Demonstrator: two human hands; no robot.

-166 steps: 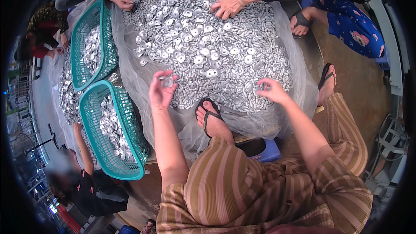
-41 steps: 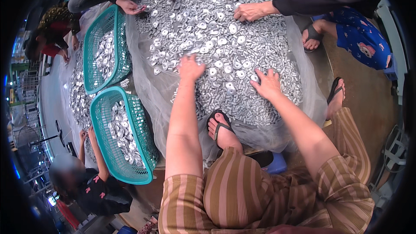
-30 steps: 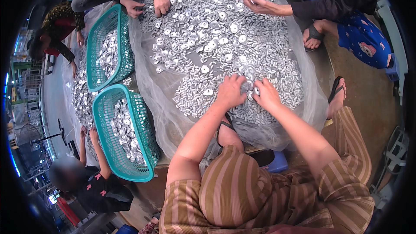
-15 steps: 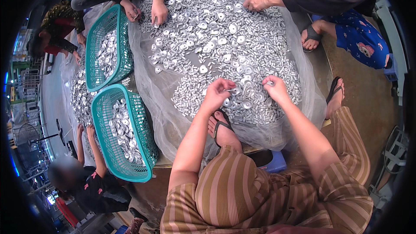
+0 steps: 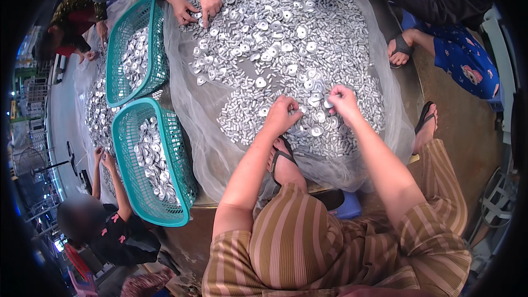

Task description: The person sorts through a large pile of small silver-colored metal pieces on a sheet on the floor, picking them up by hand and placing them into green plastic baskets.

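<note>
Translucent sheeting point(image 5: 206, 137) under spread silver pellets point(image 5: 236, 126) in head view; teal baskets point(image 5: 177, 157) at left. Silver discs point(image 5: 308, 86) loose on pellets, heaped between and ahead of left grip point(image 5: 282, 115) and right grip point(image 5: 343, 102). Left: curled inward, can't tell if clamped on disc. Right: bent in, can't tell either.

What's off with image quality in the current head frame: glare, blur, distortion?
Head view, rim: dark vignetting, straight edges bowed by the fisheye; head view, centre: bright glints on the round metal discs, some surfaces washed out; head view, lower left: co-worker's head blurred out; head view, far left: dim background, a small light blown out.
</note>
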